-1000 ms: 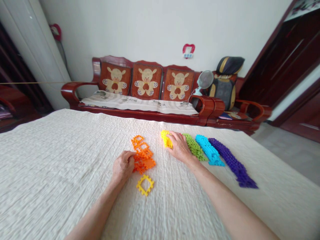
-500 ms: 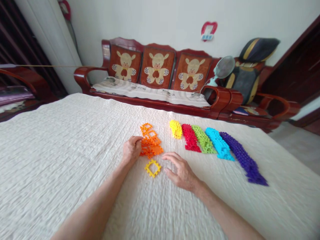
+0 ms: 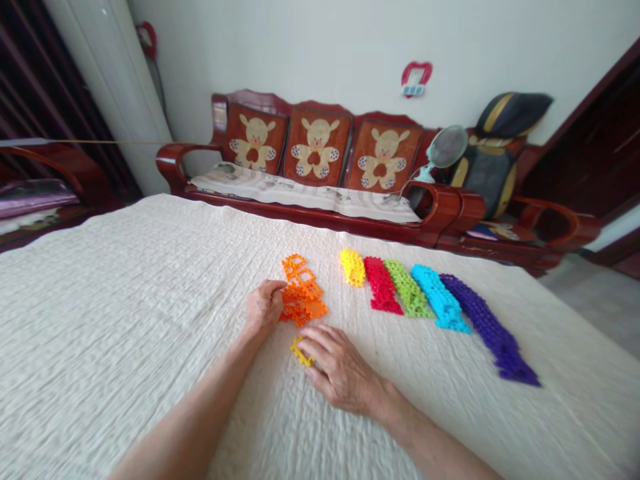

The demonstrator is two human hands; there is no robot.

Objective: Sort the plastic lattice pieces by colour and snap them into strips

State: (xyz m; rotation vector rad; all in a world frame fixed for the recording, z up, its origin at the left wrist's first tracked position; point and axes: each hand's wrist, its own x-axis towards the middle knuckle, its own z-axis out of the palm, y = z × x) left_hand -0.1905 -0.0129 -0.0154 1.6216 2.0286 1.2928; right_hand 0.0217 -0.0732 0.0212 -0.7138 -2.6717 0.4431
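Note:
My left hand (image 3: 265, 305), its fingers curled together, is at the left edge of a pile of orange interlocking plastic building pieces (image 3: 311, 309). It seems to pinch one of them, though its fingertips are partly hidden. Just below the pile, a yellow square frame piece (image 3: 300, 352) with notched edges lies on the cloth. My right hand (image 3: 341, 368) reaches over this piece from the right, covering part of it. Its fingers and thumb are apart, and whether they touch the piece is hard to tell.
To the right lie rows of joined pieces: yellow (image 3: 353, 268), red (image 3: 383, 285), green (image 3: 409, 289), light blue (image 3: 441, 299) and purple (image 3: 493, 330). A white quilted cloth (image 3: 150, 287) covers the surface. Behind stands a wooden sofa (image 3: 300, 207) with a small fan (image 3: 447, 147).
My right hand has moved left and down over the yellow frame piece, which was uncovered before. My left hand stays by the orange pile. The whole view has shifted slightly downward.

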